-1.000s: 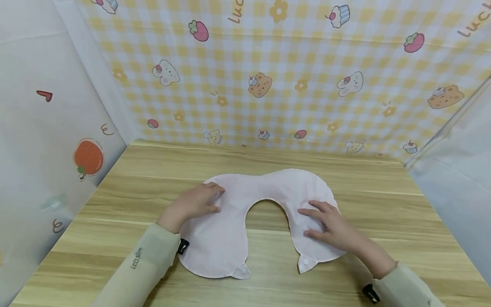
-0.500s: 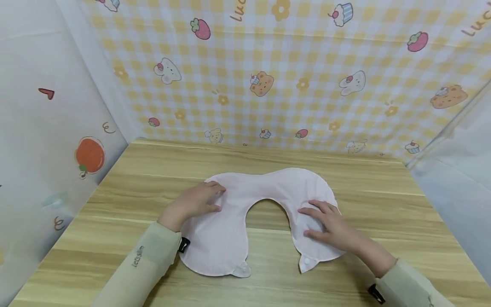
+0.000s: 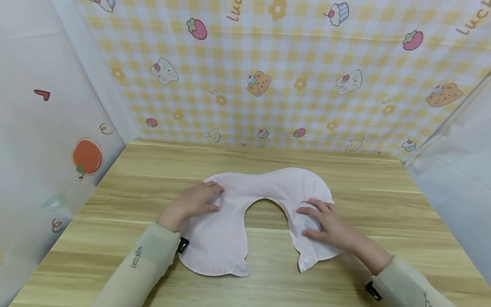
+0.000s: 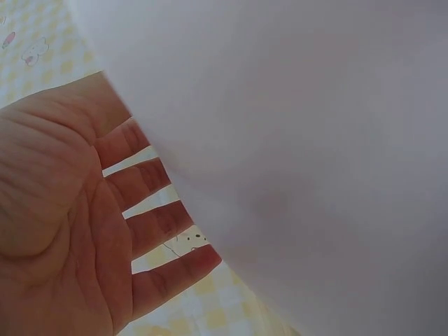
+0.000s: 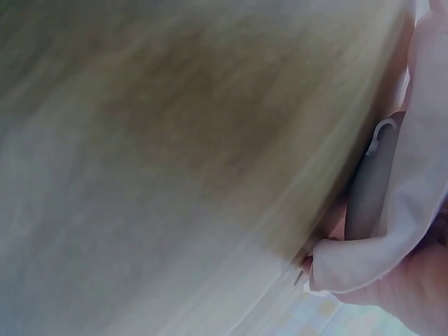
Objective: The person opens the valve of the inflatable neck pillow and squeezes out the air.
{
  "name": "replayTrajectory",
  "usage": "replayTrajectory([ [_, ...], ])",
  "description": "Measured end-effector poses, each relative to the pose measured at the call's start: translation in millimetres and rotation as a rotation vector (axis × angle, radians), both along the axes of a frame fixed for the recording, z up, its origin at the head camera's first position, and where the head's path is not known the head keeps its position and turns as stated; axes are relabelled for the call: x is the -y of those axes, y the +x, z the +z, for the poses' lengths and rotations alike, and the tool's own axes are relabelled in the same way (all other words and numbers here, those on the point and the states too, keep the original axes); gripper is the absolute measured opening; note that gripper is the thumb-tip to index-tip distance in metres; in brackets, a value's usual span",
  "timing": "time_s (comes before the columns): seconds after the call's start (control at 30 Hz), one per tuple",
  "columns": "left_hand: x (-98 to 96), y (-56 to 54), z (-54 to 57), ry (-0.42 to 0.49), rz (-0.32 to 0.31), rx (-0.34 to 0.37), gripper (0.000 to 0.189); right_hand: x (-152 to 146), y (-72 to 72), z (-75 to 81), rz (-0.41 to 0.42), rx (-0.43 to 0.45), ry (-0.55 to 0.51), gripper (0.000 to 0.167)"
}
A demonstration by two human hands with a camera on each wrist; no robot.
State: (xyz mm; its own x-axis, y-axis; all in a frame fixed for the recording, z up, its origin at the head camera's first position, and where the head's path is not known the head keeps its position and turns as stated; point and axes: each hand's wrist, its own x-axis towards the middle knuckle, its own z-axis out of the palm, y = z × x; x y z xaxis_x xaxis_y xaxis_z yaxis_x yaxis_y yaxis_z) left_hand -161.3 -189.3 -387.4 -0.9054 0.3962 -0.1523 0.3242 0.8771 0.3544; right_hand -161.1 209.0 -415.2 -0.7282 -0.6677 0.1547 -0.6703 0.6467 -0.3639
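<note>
Pale pink U-shaped cloth neck pillow lies mid wood-grain tabletop, gap toward 6 o'clock. Left hand rests on it at 10 o'clock, right hand at 3; fingers of both spread, loosely bent. Left wrist view adds palm, fingertips hidden by pink cloth; right wrist view, blurry, shows pink edge folded. Wood visible at 2 and 10, far edge meets yellow-white checked cloth backdrop at 12.
</note>
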Motion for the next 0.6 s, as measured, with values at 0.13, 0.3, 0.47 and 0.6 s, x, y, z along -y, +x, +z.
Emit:
replayTrajectory([
  [0.13,-0.1,-0.9,-0.5,0.007,-0.002,-0.001,0.051,0.0,-0.2,-0.9,-0.003,-0.003,-0.001,0.05],
  [0.3,-0.1,-1.1,0.0,0.027,-0.001,0.018,0.052,-0.6,1.1,0.9,-0.023,0.024,0.01,0.05],
  [0.47,0.7,-0.1,1.3,0.06,-0.018,0.005,0.05,-2.0,1.6,4.2,-0.035,0.06,0.034,0.051],
  [0.6,-2.0,-0.9,2.4,0.116,-0.071,-0.049,0.047,-6.6,2.5,9.1,-0.038,0.069,0.057,0.053],
])
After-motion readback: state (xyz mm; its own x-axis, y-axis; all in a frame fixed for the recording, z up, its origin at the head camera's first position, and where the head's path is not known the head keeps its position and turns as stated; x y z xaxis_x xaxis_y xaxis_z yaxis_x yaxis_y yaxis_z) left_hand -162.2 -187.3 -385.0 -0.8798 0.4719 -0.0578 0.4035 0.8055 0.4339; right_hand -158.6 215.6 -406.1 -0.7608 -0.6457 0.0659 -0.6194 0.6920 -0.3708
